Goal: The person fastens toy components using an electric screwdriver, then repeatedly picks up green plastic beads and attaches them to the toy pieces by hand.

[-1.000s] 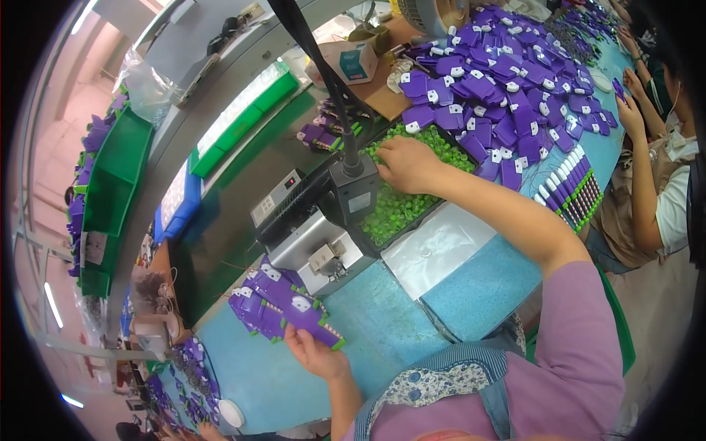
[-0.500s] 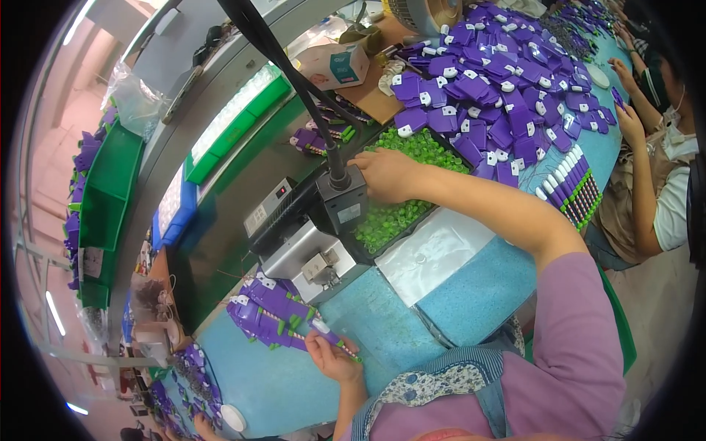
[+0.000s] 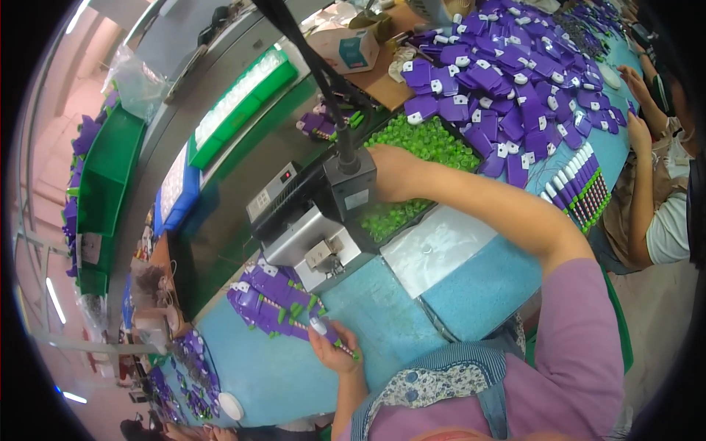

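The left grip point(image 3: 340, 350) pinches a purple toy piece point(image 3: 329, 333) at six o'clock from the machine point(image 3: 300, 239); a loose pinch could drop it. The right grip point(image 3: 393, 175) I cannot tell; a bump could scatter green caps point(image 3: 435, 141).

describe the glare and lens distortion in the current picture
Head view: the grey shelf bows along its edge, with a black rim around the picture; head view: bright patches on the pale sheet; head view: a glaring light tube at left.

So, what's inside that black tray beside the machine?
Lots of small green pieces are in the black tray. The right hand covers some, so what's beneath it can't be seen.
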Action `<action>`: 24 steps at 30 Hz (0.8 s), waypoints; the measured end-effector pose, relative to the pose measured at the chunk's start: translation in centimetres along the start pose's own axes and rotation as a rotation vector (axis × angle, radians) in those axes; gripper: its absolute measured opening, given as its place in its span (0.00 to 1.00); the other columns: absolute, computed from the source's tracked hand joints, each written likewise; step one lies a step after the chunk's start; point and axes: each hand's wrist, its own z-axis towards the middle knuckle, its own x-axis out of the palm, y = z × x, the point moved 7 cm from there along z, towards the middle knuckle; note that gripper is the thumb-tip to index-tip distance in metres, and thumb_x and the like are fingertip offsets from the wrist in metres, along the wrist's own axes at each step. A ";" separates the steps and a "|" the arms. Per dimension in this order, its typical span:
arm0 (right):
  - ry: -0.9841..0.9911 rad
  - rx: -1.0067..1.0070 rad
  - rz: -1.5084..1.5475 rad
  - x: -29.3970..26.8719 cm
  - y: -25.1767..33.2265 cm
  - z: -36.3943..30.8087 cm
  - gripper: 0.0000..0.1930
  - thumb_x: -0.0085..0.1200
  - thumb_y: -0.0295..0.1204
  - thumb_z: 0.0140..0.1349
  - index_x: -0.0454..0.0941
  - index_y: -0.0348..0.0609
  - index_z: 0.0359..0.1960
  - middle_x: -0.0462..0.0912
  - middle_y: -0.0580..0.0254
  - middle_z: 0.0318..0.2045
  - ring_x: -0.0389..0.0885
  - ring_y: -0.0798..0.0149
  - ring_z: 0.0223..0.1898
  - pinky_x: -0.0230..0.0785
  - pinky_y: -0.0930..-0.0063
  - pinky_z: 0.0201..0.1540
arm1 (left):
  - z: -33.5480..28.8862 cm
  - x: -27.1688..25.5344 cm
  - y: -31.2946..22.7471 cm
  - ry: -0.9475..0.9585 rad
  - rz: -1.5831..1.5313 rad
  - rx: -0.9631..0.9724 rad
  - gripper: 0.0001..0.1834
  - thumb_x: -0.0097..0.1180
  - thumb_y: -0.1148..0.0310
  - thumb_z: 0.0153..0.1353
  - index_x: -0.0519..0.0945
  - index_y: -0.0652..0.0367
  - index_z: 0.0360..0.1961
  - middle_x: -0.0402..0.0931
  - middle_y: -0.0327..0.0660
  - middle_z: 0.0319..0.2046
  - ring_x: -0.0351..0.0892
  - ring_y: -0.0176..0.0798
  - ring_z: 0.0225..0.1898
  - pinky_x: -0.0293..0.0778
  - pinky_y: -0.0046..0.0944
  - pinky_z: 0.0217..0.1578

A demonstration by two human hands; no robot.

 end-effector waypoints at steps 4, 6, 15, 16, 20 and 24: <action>-0.157 -0.050 0.143 -1.0 1.3 -1.4 0.15 0.51 0.34 0.55 0.80 0.49 0.44 0.72 0.54 0.55 0.68 0.52 0.58 0.59 0.57 0.60 | -0.2 -0.1 -0.2 -0.020 0.008 -0.023 0.13 0.38 0.67 0.68 0.69 0.61 0.49 0.72 0.46 0.25 0.63 0.33 0.12 0.56 0.28 0.09; -0.261 -0.229 0.217 -0.2 1.7 -1.6 0.16 0.53 0.34 0.52 0.80 0.49 0.43 0.72 0.55 0.54 0.66 0.51 0.59 0.58 0.57 0.60 | -0.2 0.5 -0.2 0.011 0.036 -0.023 0.11 0.39 0.66 0.69 0.69 0.60 0.46 0.71 0.45 0.23 0.62 0.32 0.12 0.56 0.28 0.09; -0.064 -0.230 0.546 1.8 1.1 0.1 0.28 0.69 0.47 0.40 0.80 0.51 0.45 0.74 0.54 0.55 0.69 0.49 0.57 0.48 0.49 0.65 | -0.3 1.0 -0.5 -0.007 -0.002 -0.020 0.11 0.41 0.64 0.70 0.70 0.60 0.43 0.69 0.43 0.20 0.61 0.32 0.10 0.54 0.28 0.08; -0.043 -0.234 0.567 2.2 1.2 0.1 0.31 0.70 0.48 0.38 0.79 0.52 0.47 0.74 0.53 0.55 0.70 0.47 0.56 0.48 0.49 0.65 | -0.3 0.9 -0.4 0.003 0.006 -0.021 0.11 0.41 0.64 0.70 0.70 0.60 0.43 0.69 0.43 0.21 0.61 0.32 0.10 0.54 0.28 0.08; -0.249 -0.299 0.608 1.3 1.7 -0.3 0.32 0.72 0.41 0.39 0.76 0.49 0.49 0.77 0.54 0.51 0.72 0.45 0.53 0.59 0.55 0.61 | -0.2 0.5 -0.3 -0.039 0.016 -0.053 0.11 0.41 0.64 0.70 0.69 0.61 0.42 0.70 0.44 0.24 0.62 0.32 0.11 0.55 0.28 0.09; -0.259 -0.225 0.464 1.0 0.8 -1.1 0.26 0.68 0.32 0.42 0.76 0.47 0.47 0.77 0.52 0.50 0.72 0.44 0.53 0.64 0.56 0.58 | -0.2 0.4 -0.1 -0.011 -0.001 -0.044 0.10 0.41 0.64 0.70 0.69 0.61 0.43 0.71 0.44 0.26 0.63 0.32 0.12 0.56 0.28 0.09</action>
